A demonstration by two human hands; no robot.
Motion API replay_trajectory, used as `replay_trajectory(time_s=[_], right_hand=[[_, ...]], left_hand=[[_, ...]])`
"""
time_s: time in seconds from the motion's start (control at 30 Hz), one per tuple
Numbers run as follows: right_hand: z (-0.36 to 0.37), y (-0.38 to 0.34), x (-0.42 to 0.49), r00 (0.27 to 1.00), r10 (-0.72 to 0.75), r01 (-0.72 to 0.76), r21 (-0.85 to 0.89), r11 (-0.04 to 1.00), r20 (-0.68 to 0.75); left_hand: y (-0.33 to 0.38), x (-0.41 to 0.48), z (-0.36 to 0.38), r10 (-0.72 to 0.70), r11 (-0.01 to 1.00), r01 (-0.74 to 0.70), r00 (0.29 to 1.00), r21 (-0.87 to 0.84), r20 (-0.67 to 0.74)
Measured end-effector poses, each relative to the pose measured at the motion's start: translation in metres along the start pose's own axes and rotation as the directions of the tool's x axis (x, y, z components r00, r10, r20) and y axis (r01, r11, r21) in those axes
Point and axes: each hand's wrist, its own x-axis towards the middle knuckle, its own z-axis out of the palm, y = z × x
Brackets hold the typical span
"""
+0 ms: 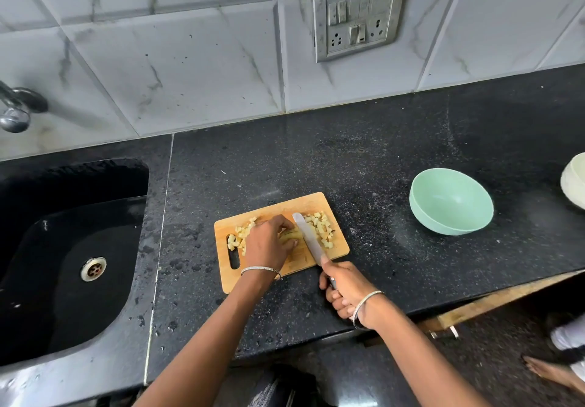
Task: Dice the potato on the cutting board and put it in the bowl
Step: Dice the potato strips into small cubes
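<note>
White marble-look wall tiles (190, 58) stand behind a black speckled counter (380, 159), and a black sink (63, 280) is set into the counter on the left side. On the counter, near its front edge, lies a wooden cutting board (285, 205), and a pale green bowl (451, 205) stands well apart from it to the right. The left hand (269, 245) is on the board with fingers curled over the uncut potato (289, 237), holding it down. The right hand (348, 289) grips the handle of a knife (308, 238) (the blade lies just beside the left fingers, its tip pointing to the wall). Small diced pieces (321, 229) lie on the board right of the blade, and a second pile (242, 232) lies left of the hand.
</note>
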Motion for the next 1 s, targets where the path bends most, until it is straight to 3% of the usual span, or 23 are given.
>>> replay_trajectory(time_s=[0.13,0.3,0.6,0.77,1.0], right_hand=[[-0.007,0.002,0.010,0.952,0.138,-0.201,0.217,0.955,0.272],[-0.011,0.005,0.015,0.870,0.096,-0.279,0.322,0.905,0.485],[-0.019,0.004,0.018,0.849,0.039,-0.264,0.359,0.896,0.527],[-0.017,0.002,0.018,0.847,0.063,-0.289,0.356,0.889,0.529],[-0.026,0.006,0.018,0.755,-0.010,-0.385,0.456,0.803,0.656]], left_hand=[[0.003,-0.008,0.004,0.053,0.999,-0.052,0.997,0.004,-0.050],[0.004,-0.011,0.004,0.079,0.996,-0.075,0.991,0.040,-0.111],[0.008,-0.016,0.006,0.113,0.993,-0.105,0.978,0.050,-0.176],[0.019,-0.031,0.018,0.074,0.994,-0.064,0.990,0.088,-0.120],[0.028,-0.033,0.022,-0.061,0.998,0.065,0.990,0.027,-0.130]])
